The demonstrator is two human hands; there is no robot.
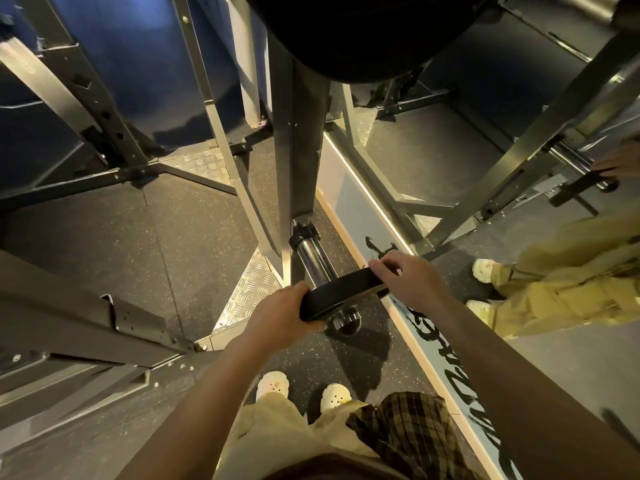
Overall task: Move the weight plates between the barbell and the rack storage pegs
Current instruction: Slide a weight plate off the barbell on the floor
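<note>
Gripping a small black plate by its rim, the person holds it threaded on a chrome peg that juts from the foot of the rack upright. The left hand curls round the rim on the near-left side, fingers wrapped under the edge; the right hand pinches the far-right rim, fingers over the top and thumb on the face. The plate sits close to the peg's free end, whose cap shows just below it, with bare chrome between plate and upright. A larger dark plate hangs higher on the rack. Judged by its size, the plate is light enough for two hands to steer easily, yet stiff, dense and smooth-edged, so it would hurt the feet below if dropped. Opposite points on the rim give the best hold, keeping the bore square to the peg so it slides without binding.
</note>
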